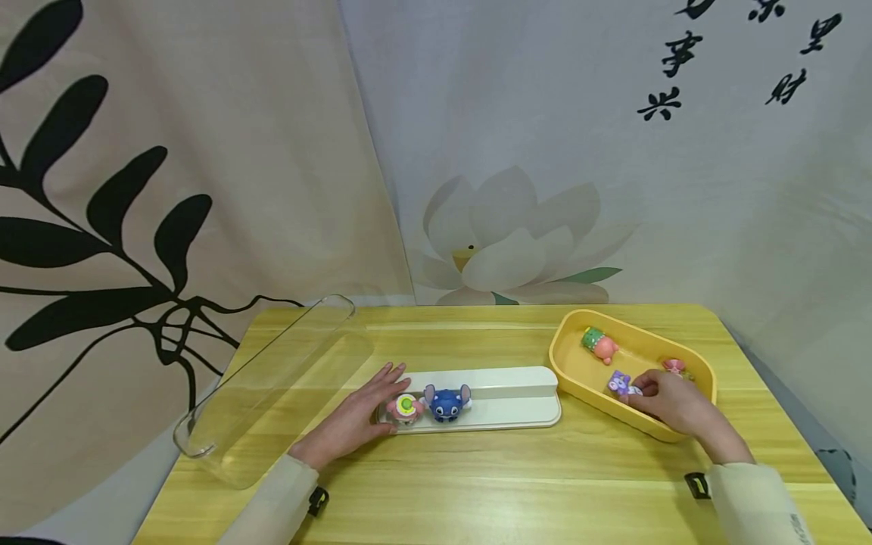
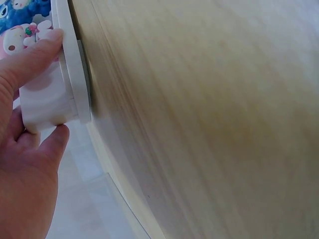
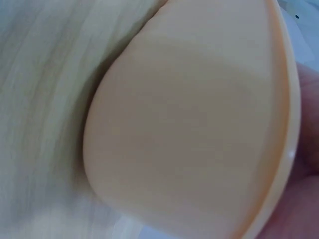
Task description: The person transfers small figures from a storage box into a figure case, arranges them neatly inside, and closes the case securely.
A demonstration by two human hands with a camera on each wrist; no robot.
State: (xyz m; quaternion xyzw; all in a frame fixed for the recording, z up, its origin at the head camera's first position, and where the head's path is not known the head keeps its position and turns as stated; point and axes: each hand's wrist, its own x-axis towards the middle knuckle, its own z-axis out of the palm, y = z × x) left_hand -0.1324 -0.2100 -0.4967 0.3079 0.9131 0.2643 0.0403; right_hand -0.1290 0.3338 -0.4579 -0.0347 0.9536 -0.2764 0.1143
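My left hand [image 1: 361, 412] grips the left end of a long white stepped display base [image 1: 514, 409], thumb along the front rim, other fingers round the end and back. On the base stand a pink figurine [image 1: 405, 407] with a green-and-yellow round top and, just right of it, a blue big-eared figurine [image 1: 446, 403]. My right hand [image 1: 677, 405] reaches into a yellow tray [image 1: 568, 371] and pinches a small purple figurine [image 1: 620, 383]. In the right wrist view the tray's outer wall [image 3: 184, 129] hides the fingertips and the figurine.
A clear plastic cover [image 1: 272, 393] lies slanted over the table's left edge. Inside the yellow tray are a green-and-pink figurine [image 1: 601, 345] and a pink one [image 1: 674, 365] partly behind the right hand. Cloth curtains [image 1: 511, 113] hang behind the wooden table [image 1: 490, 484].
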